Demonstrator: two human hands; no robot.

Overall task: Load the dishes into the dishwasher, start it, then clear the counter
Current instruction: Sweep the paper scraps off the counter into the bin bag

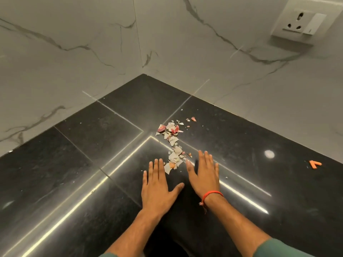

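A trail of peel and paper scraps (173, 143), pale with red and orange bits, lies on the black stone counter (92, 145) near its inner corner. My left hand (157, 184) lies flat on the counter, fingers straight, just left of the near end of the scraps. On the other side, my right hand (203, 175) is also flat with spread fingers, a red thread at its wrist. Neither hand holds anything. No dishes or dishwasher are in view.
Two orange scraps (315, 164) lie apart at the far right of the counter. Marble-pattern walls (74, 52) meet in the corner behind. A wall socket (300, 21) sits at the upper right. Bright light strips reflect on the counter.
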